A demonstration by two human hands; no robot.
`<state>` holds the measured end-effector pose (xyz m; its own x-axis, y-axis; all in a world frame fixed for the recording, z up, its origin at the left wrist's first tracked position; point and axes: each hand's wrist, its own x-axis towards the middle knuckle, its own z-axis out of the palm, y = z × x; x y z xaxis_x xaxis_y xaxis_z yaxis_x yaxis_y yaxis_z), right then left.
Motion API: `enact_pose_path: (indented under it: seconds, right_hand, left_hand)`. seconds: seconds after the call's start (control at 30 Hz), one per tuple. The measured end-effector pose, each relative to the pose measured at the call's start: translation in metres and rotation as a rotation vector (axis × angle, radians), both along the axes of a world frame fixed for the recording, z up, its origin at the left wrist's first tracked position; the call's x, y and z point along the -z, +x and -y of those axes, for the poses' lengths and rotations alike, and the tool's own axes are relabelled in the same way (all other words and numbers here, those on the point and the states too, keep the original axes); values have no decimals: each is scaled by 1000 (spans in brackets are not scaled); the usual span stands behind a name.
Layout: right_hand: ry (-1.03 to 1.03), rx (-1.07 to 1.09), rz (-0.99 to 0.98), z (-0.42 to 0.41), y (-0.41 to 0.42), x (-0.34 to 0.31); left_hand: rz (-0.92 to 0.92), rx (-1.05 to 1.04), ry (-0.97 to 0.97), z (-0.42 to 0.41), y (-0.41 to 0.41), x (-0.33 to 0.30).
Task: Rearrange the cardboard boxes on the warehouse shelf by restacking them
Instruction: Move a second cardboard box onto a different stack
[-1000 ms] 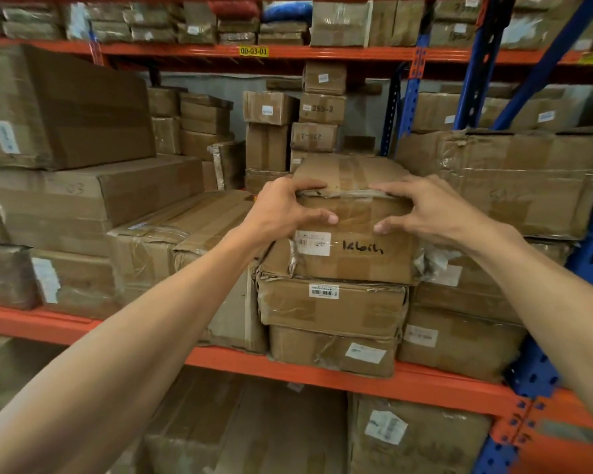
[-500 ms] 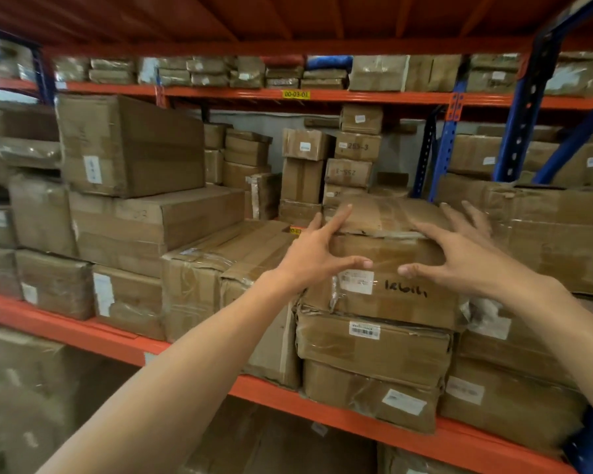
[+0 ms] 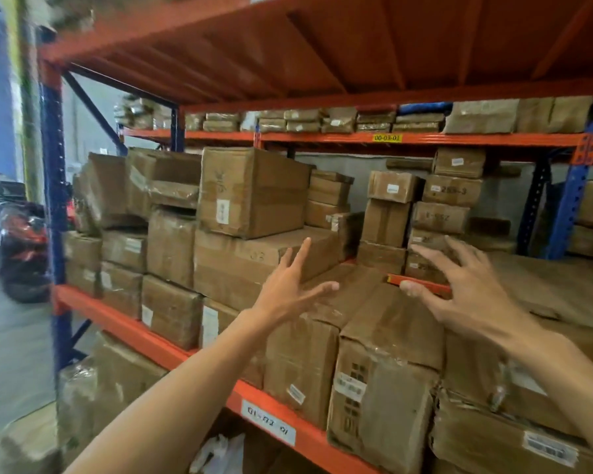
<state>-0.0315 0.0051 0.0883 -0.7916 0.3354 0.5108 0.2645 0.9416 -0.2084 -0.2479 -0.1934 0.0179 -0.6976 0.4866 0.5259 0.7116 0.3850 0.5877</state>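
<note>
Brown, tape-wrapped cardboard boxes [image 3: 384,354] crowd the orange steel shelf [image 3: 172,350]. A worker's left hand [image 3: 288,289] and right hand [image 3: 466,292], fingers spread and empty, hover at twelve o'clock above them. Likely heavy, slick; grip opposite bottom edges.
</note>
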Motion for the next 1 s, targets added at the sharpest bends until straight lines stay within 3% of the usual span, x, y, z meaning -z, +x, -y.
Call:
enact_pose_path:
  seconds: [0.3,0.47,0.8,1.0]
  right_hand:
    - [-45,-110,7,86,-200,-20]
    - [-66,-187,-22,130,-275,-58]
    - [37,-98,6,180,-368,-156]
    - [69,-18,174,180,-411,-182]
  left_hand:
    - [50,-155,61,111,-162,-20]
    - [300,-113,225,129,-218,-27]
    - [356,-60,283,107,-248,-42]
    - [415,-63,289,90,-249,-46]
